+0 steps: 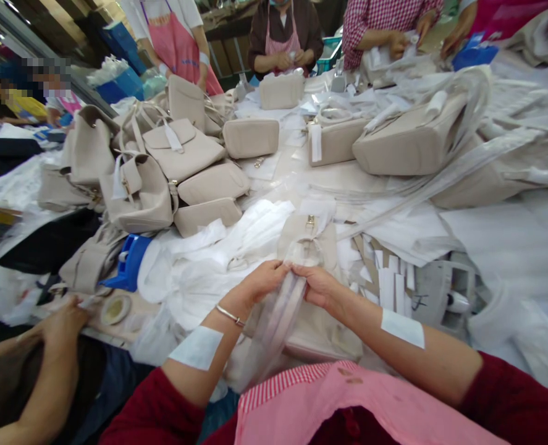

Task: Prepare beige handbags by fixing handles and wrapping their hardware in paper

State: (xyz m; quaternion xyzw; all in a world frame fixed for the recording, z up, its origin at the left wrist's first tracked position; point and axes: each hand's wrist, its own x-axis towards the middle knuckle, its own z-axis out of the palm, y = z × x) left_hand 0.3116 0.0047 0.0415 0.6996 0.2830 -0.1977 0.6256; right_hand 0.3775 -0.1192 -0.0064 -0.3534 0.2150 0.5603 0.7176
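Note:
A beige bag (308, 238) lies in front of me on the table, its gold clasp facing up. Both my hands meet over its strap (278, 315), which is wrapped in clear film and runs down toward my pink apron. My left hand (259, 283), a thin bangle on its wrist, pinches the wrapped strap from the left. From the right, my right hand (317, 285) grips the same strap at its upper end. White tissue paper (209, 266) is bunched to the left of the bag.
Several finished beige bags (181, 167) are piled at the left and far across the table. A blue tape dispenser (130, 262) sits at the left. Another person's hand (65, 321) rests at the lower left. Other workers in aprons stand along the far edge.

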